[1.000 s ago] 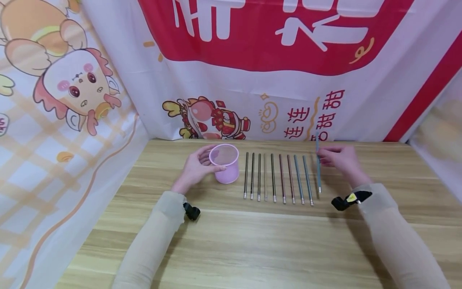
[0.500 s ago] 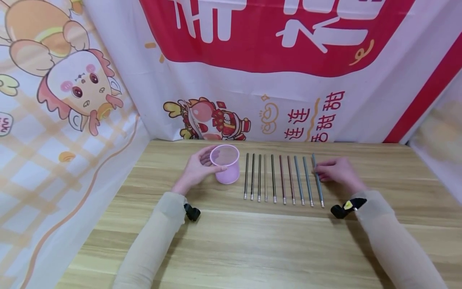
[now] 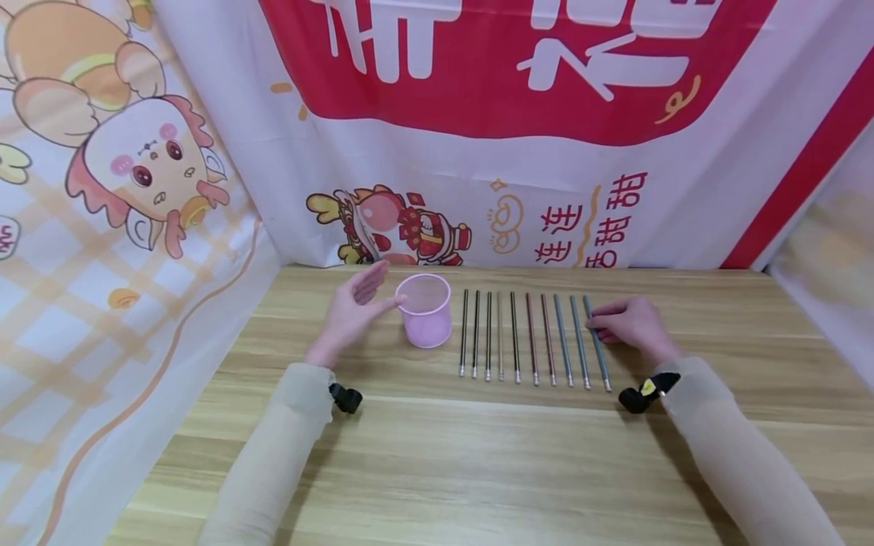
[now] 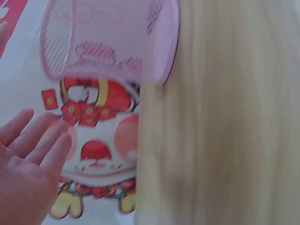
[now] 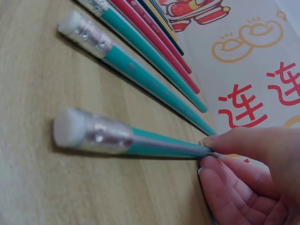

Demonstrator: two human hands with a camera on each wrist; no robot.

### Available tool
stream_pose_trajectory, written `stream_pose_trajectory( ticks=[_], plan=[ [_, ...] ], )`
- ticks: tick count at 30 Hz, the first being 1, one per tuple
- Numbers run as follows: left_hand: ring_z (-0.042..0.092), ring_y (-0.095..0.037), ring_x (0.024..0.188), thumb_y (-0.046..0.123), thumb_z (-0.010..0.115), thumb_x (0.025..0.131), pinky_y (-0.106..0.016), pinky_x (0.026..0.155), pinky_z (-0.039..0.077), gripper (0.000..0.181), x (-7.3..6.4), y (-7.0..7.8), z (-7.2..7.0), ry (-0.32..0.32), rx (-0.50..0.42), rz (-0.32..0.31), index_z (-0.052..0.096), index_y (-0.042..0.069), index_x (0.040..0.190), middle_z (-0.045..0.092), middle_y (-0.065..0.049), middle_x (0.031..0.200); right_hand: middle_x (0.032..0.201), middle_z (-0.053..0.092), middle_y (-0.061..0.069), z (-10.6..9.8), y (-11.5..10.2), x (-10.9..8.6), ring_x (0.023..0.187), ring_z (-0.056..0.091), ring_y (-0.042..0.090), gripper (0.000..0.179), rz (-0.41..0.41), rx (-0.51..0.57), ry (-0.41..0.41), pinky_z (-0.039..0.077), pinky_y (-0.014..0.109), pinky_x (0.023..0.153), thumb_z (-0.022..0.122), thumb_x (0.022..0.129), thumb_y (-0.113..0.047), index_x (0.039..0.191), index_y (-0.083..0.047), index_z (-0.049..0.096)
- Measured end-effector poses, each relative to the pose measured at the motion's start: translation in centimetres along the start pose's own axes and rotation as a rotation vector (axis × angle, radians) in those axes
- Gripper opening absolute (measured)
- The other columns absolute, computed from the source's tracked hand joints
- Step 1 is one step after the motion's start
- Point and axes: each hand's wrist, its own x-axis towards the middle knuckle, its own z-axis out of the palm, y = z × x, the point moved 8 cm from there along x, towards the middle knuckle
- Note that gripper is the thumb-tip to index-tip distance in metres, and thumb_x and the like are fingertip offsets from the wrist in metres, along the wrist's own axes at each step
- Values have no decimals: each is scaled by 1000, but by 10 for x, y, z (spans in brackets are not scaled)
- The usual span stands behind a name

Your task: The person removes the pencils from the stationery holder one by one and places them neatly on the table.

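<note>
A pink mesh pencil cup (image 3: 428,322) stands upright on the table, left of the pencils. My left hand (image 3: 348,315) is beside it with fingers spread; the thumb tip overlaps the cup's rim in the head view, while the left wrist view shows the fingers (image 4: 40,145) apart from the mesh. At the right end of a row of pencils, my right hand (image 3: 631,326) pinches a teal pencil (image 5: 154,142) between thumb and fingertips near its far end. That pencil lies along the tabletop, its white eraser toward the near side.
Several more pencils lie side by side, including black pencils (image 3: 476,334), a tan pencil (image 3: 501,337), dark red pencils (image 3: 532,341) and other teal pencils (image 3: 564,341). A printed cloth (image 3: 505,152) hangs along the wooden table's (image 3: 478,470) back edge, with another at the left.
My right hand has lowered the teal pencil onto the table at the row's right end. My left hand has let go of the cup and drawn left.
</note>
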Motion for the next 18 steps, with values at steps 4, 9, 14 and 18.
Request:
stream_pose_trajectory(
  ticks=[4,9,14,18],
  plan=[
    [39,-24,143,50,83,83,-46,119,32,87,-1,3,-22,50,198,15,45,17,154,43,-5,157,105,74,16,-1,-1,0,81,72,19,42,-6,-27,3,63,29,73,76,93,-18,125,7,65],
    [36,-33,145,57,79,85,-59,119,29,91,0,-6,-38,20,503,46,41,14,156,39,-10,159,105,74,15,-1,-4,-2,82,72,18,42,-8,-33,0,63,28,73,76,94,-19,124,7,66],
    [29,-37,147,66,80,77,-61,119,24,110,1,-20,-45,-67,763,85,32,12,160,28,-14,164,106,74,15,-1,-4,-4,82,72,18,43,8,-21,12,63,28,72,77,94,-23,124,6,67],
    [13,-38,152,85,70,69,-62,122,11,132,0,-30,-44,-125,940,81,17,9,163,12,-17,168,108,73,16,-1,-5,-5,83,71,18,46,9,-22,21,63,28,72,78,93,-28,124,4,68]
  ],
)
